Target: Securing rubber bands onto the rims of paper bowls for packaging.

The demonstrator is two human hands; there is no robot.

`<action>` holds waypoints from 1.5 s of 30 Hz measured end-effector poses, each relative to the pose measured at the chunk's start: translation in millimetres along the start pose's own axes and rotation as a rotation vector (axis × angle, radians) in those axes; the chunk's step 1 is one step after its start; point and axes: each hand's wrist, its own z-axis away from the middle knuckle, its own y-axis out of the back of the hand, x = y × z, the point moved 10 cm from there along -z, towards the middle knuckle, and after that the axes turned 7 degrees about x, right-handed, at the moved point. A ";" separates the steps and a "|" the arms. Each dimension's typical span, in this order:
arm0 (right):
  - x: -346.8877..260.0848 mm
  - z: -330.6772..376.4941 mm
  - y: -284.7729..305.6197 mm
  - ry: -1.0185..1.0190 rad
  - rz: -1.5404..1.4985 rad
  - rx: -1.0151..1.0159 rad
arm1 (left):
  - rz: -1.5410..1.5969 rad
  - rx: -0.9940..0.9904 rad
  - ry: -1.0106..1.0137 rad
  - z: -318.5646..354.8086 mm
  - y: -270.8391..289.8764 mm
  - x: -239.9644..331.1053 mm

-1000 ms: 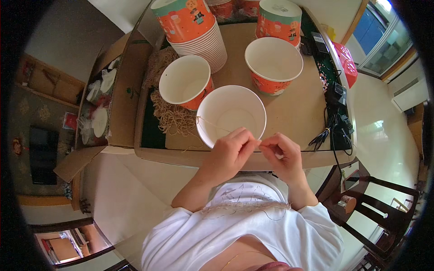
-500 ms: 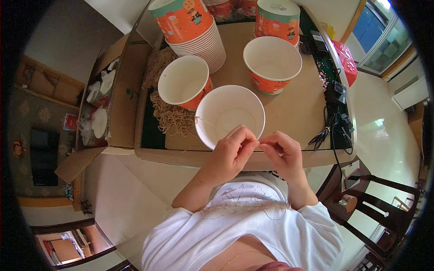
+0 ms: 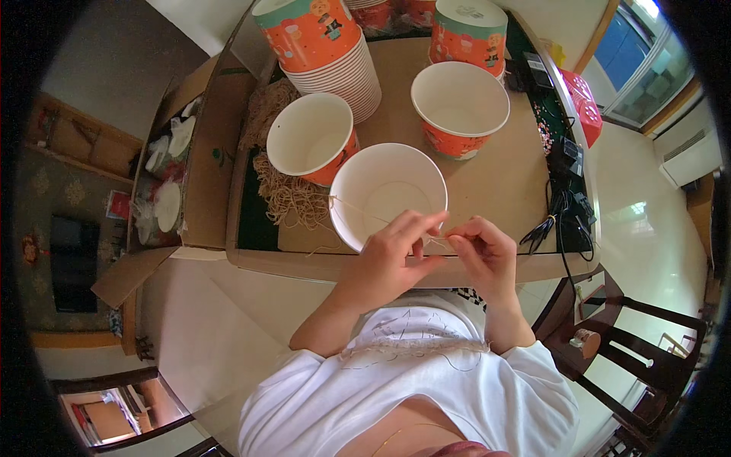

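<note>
I see a thin tan string [image 3: 358, 209] stretched across the near rim of the white paper bowl [image 3: 388, 194], which sits close to the surface's [image 3: 502, 183] front edge. My left hand [image 3: 392, 255] and right hand [image 3: 483, 255] meet just in front of the bowl, fingertips pinching the string's end between them. A heap of tan strings [image 3: 285, 194] lies left, two orange cups [image 3: 312, 141] behind; open room lies right toward black cables [image 3: 560, 213].

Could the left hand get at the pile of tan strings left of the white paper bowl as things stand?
Probably yes: the pile of tan strings lies open on the table, nothing between, but the left hand pinches a thin string with the right hand.
</note>
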 end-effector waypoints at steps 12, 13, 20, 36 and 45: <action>-1.3 0.9 -8.6 -0.015 -0.129 -0.038 | 0.091 0.082 -0.099 3.8 6.3 -9.5; -0.6 1.0 -8.5 -0.015 -0.129 -0.038 | 0.082 0.072 -0.087 3.1 6.8 -7.6; 3.1 2.5 -16.0 -0.016 -0.050 -0.099 | 0.051 0.049 -0.106 3.2 6.8 -0.4; 6.4 0.5 -16.3 -0.048 -0.063 -0.057 | 0.106 0.019 -0.025 4.7 1.1 -6.8; 9.4 1.7 -14.1 -0.046 -0.056 -0.048 | -0.013 0.040 -0.100 3.2 3.4 -1.3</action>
